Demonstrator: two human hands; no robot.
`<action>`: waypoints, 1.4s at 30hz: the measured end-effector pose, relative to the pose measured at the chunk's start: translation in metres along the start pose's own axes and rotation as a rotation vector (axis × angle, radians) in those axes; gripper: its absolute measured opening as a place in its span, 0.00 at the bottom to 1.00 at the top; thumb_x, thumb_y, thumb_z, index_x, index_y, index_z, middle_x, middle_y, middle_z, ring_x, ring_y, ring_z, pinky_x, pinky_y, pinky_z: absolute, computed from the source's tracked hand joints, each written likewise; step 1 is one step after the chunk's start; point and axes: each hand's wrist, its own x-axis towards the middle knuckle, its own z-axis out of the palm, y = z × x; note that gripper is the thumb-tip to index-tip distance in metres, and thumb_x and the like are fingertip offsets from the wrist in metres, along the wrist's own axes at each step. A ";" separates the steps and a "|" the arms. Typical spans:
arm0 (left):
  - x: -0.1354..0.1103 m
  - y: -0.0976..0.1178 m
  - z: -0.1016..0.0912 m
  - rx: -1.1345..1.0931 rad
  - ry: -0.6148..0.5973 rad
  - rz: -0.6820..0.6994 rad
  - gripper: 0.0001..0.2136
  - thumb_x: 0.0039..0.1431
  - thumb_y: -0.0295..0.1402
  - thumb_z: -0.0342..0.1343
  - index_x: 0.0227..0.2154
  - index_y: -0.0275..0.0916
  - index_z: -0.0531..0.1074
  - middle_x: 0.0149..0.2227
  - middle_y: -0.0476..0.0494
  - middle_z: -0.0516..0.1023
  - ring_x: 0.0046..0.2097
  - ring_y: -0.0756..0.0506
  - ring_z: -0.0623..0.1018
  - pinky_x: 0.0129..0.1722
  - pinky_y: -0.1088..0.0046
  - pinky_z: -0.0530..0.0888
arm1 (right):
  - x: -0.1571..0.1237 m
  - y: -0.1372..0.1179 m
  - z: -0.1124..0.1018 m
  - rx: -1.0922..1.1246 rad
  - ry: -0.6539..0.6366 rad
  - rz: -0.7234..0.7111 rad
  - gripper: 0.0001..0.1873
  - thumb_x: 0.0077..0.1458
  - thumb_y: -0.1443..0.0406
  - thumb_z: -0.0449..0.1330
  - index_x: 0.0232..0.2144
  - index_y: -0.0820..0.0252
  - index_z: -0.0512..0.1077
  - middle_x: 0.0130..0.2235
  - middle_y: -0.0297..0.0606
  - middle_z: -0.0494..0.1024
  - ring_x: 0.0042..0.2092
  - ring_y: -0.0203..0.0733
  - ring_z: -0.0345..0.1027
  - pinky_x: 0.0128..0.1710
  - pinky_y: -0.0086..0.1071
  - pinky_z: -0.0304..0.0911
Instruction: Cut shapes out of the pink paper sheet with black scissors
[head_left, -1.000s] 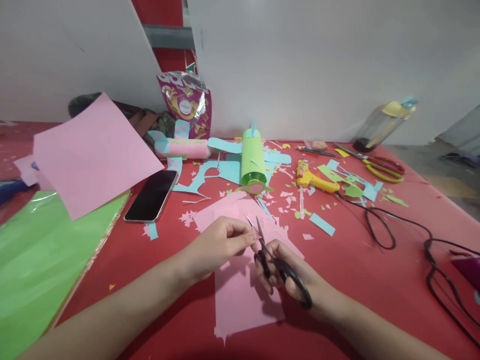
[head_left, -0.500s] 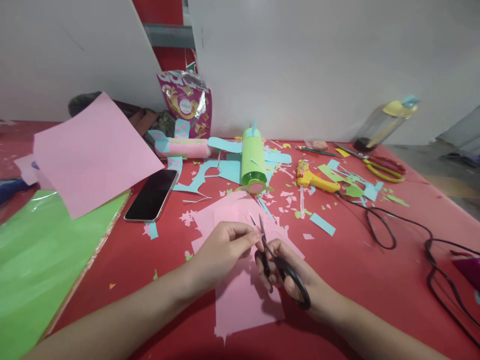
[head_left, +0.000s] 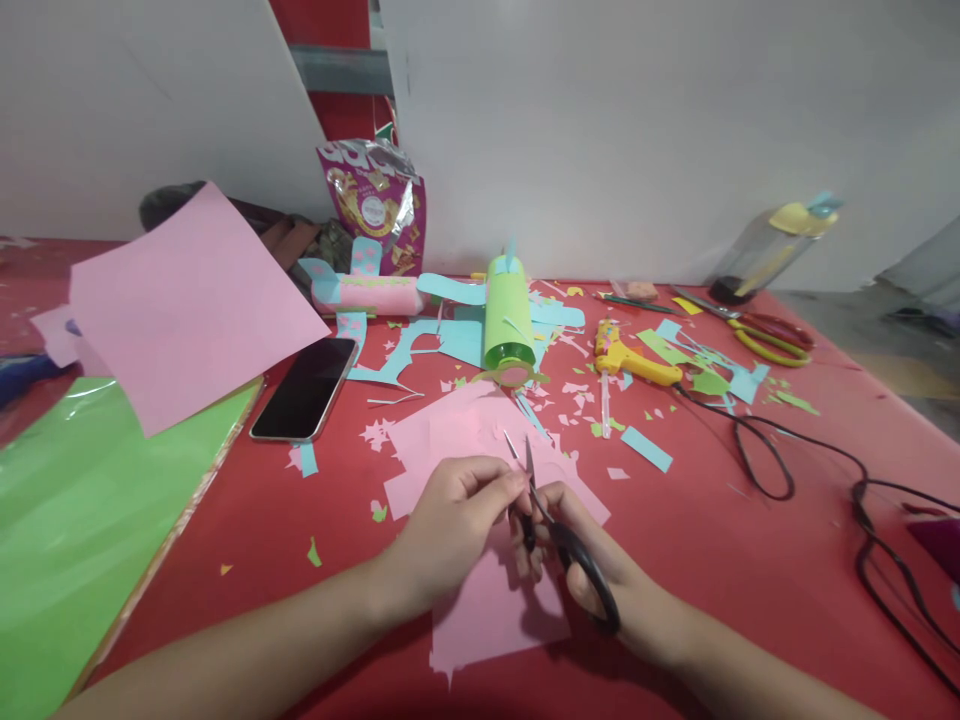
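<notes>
1. Starting nearest the camera, I note the right hand [head_left: 592,570] with its fingers through the loops of the black scissors [head_left: 559,530], closed around the handles; the blades stand slightly parted and point away from the body.
2. The left hand [head_left: 457,520] has thumb and fingertips pressed together, pinching what I take to be a small pink scrap right at the blades; the scrap itself is too small to make out clearly.
3. Both hands hover just above a ragged pink sheet [head_left: 480,600] lying flat on the red table [head_left: 750,560].
4. My judgement: a fine trimming cut is in hand. The next move calls for a steady pinch near the blades and a short, controlled closing, with fingertips kept out of the cutting line.
5. Further out: a dark phone [head_left: 306,388] to the left, beside a green sheet [head_left: 82,520] and a large pink sheet [head_left: 187,300].
6. Middle distance: a green paper-wrapped cylinder [head_left: 508,315], blue offcuts around it, and a yellow glue gun [head_left: 626,360] with its black cord [head_left: 795,450].
7. Far edge: yellow-handled scissors [head_left: 765,335], a snack bag [head_left: 375,205], a bottle [head_left: 772,245] by the wall.
</notes>
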 end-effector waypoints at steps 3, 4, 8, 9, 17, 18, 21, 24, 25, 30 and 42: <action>-0.001 0.000 0.002 0.043 -0.001 0.003 0.13 0.50 0.33 0.45 0.14 0.36 0.62 0.13 0.52 0.65 0.16 0.54 0.64 0.16 0.78 0.59 | -0.001 -0.001 0.001 -0.021 -0.004 -0.004 0.25 0.42 0.44 0.52 0.32 0.55 0.51 0.31 0.34 0.58 0.32 0.37 0.53 0.31 0.30 0.52; -0.001 0.000 0.002 0.058 0.001 0.006 0.13 0.50 0.33 0.45 0.14 0.36 0.62 0.13 0.52 0.65 0.16 0.54 0.64 0.16 0.78 0.59 | -0.001 -0.001 0.001 -0.024 -0.008 -0.010 0.25 0.42 0.44 0.52 0.32 0.55 0.51 0.31 0.34 0.58 0.32 0.37 0.53 0.32 0.31 0.52; -0.002 -0.002 0.002 0.100 0.006 0.033 0.13 0.52 0.34 0.44 0.15 0.36 0.62 0.13 0.52 0.65 0.16 0.54 0.65 0.16 0.79 0.60 | -0.002 0.000 0.000 -0.032 -0.009 -0.012 0.23 0.43 0.45 0.51 0.31 0.56 0.52 0.31 0.34 0.58 0.31 0.35 0.53 0.32 0.31 0.53; -0.003 -0.003 0.001 0.108 0.003 0.039 0.13 0.52 0.34 0.44 0.15 0.36 0.62 0.13 0.53 0.65 0.16 0.54 0.65 0.16 0.79 0.60 | -0.002 0.001 0.000 -0.032 -0.005 -0.010 0.23 0.44 0.46 0.51 0.30 0.56 0.52 0.31 0.34 0.58 0.30 0.35 0.53 0.31 0.31 0.53; -0.002 -0.005 0.001 0.109 -0.001 0.054 0.13 0.52 0.33 0.44 0.15 0.36 0.60 0.13 0.54 0.64 0.15 0.54 0.66 0.16 0.79 0.60 | -0.002 0.003 0.001 -0.003 0.011 -0.011 0.23 0.44 0.45 0.51 0.31 0.56 0.52 0.29 0.32 0.59 0.29 0.35 0.53 0.32 0.31 0.53; -0.002 -0.004 0.001 0.113 -0.001 0.052 0.13 0.53 0.33 0.44 0.15 0.36 0.60 0.12 0.53 0.64 0.15 0.54 0.66 0.16 0.79 0.60 | -0.002 0.004 0.001 -0.001 0.013 -0.013 0.23 0.44 0.46 0.51 0.30 0.56 0.52 0.29 0.33 0.60 0.30 0.35 0.53 0.32 0.31 0.53; -0.002 -0.004 0.001 0.131 -0.007 0.052 0.13 0.53 0.34 0.44 0.15 0.37 0.60 0.12 0.53 0.65 0.16 0.54 0.67 0.16 0.79 0.60 | -0.002 0.007 0.001 0.002 0.005 -0.027 0.22 0.46 0.46 0.51 0.31 0.57 0.52 0.29 0.33 0.60 0.30 0.35 0.54 0.32 0.32 0.53; -0.002 -0.005 0.000 0.149 -0.004 0.053 0.14 0.54 0.34 0.43 0.15 0.36 0.60 0.12 0.52 0.65 0.15 0.53 0.67 0.16 0.79 0.60 | -0.002 0.008 0.001 -0.014 -0.003 -0.034 0.21 0.47 0.47 0.50 0.31 0.57 0.52 0.28 0.33 0.61 0.30 0.36 0.55 0.33 0.33 0.53; -0.002 -0.005 0.000 0.157 -0.002 0.056 0.14 0.53 0.34 0.43 0.15 0.36 0.61 0.12 0.52 0.66 0.15 0.53 0.67 0.16 0.79 0.60 | -0.003 0.007 0.001 -0.023 -0.004 -0.034 0.21 0.47 0.47 0.49 0.31 0.57 0.52 0.27 0.33 0.61 0.30 0.36 0.55 0.32 0.33 0.53; -0.001 -0.007 -0.001 0.195 -0.016 0.079 0.14 0.54 0.34 0.42 0.15 0.36 0.61 0.13 0.51 0.67 0.16 0.53 0.67 0.17 0.78 0.61 | -0.003 0.004 0.002 -0.061 -0.007 -0.047 0.21 0.48 0.47 0.48 0.32 0.58 0.53 0.27 0.34 0.63 0.31 0.37 0.56 0.32 0.33 0.53; -0.003 -0.010 0.001 0.187 -0.041 0.063 0.15 0.56 0.35 0.41 0.16 0.36 0.61 0.13 0.52 0.65 0.17 0.52 0.69 0.21 0.77 0.65 | -0.004 0.002 0.005 -0.146 0.036 -0.034 0.22 0.47 0.45 0.46 0.30 0.57 0.52 0.28 0.35 0.63 0.31 0.38 0.56 0.31 0.32 0.54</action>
